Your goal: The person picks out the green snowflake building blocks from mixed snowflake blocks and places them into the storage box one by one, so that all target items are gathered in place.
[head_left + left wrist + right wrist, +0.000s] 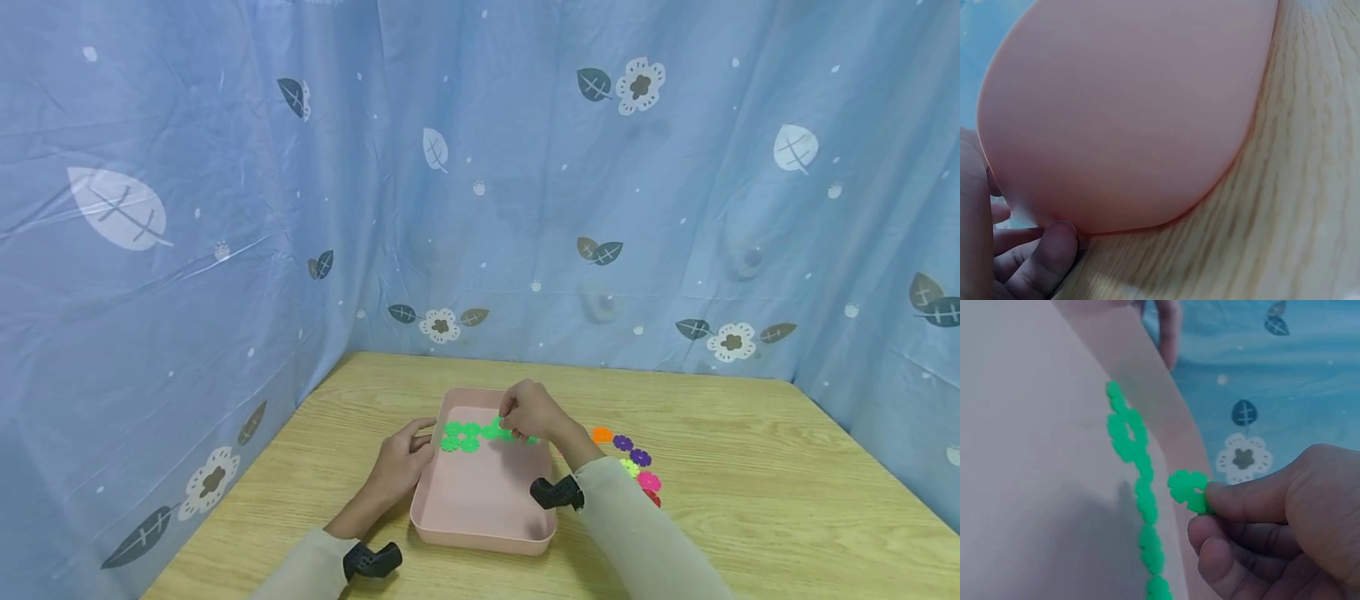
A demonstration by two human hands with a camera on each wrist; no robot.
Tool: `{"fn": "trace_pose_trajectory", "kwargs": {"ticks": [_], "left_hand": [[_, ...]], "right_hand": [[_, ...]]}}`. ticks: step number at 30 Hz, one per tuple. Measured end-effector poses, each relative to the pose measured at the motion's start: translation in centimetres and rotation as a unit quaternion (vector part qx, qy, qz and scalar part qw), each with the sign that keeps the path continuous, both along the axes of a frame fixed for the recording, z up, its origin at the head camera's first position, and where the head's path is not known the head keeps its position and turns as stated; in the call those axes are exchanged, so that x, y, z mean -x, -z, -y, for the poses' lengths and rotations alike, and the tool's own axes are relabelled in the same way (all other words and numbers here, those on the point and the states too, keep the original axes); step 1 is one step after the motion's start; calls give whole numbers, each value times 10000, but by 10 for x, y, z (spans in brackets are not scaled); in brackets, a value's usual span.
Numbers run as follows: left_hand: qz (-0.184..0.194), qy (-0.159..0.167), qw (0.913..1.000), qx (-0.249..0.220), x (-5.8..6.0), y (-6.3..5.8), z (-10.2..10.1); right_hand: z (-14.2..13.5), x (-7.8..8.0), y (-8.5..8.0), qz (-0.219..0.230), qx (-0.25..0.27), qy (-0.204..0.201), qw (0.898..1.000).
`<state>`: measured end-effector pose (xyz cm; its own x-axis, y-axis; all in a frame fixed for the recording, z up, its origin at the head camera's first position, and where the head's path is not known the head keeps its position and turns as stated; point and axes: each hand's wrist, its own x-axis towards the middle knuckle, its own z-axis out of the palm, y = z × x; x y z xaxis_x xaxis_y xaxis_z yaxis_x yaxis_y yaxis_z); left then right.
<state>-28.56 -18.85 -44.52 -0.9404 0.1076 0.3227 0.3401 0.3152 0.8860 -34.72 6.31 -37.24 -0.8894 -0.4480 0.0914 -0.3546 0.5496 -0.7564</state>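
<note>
A shallow pink tray (483, 492) lies on the table with several green flower-shaped plastic discs (470, 429) in a row across its far half. My left hand (397, 467) holds the tray's left side, and in the left wrist view the thumb and fingers bend about its pink edge (1147, 125). Over the tray's far right part, my right hand (532, 410) pinches one green disc (1186, 487) between thumb and fingers. The right wrist view shows this disc raised apart from the row (1147, 500). In the head view the right hand covers part of the row.
Right of the tray, loose discs lie on the wooden table (750, 483): orange (602, 435), purple (640, 457), yellow (629, 467), pink (648, 481) and red (652, 497). The right forearm partly hides this group. A blue patterned curtain (525, 208) surrounds the table's back and sides.
</note>
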Motion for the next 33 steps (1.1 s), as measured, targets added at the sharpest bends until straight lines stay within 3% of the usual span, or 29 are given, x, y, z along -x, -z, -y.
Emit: {"fn": "trace_pose_trajectory", "kwargs": {"ticks": [4,9,16,23,33], "left_hand": [[50,-114,9999,12,2,2,-2],[57,-244,9997,52,2,3,-4],[-18,-18,10000,39,0,2,-1],[-112,11,9997,229,2,4,2],[-14,-128,9999,-84,0,1,0]], "right_hand": [[6,0,8,-10,-311,77,9995],[12,-2,16,-485,-1059,164,9931],[17,-4,20,-1062,-1855,268,9765],[21,-5,26,-666,-1304,167,9891],[22,-6,25,-326,-731,167,9966]]}}
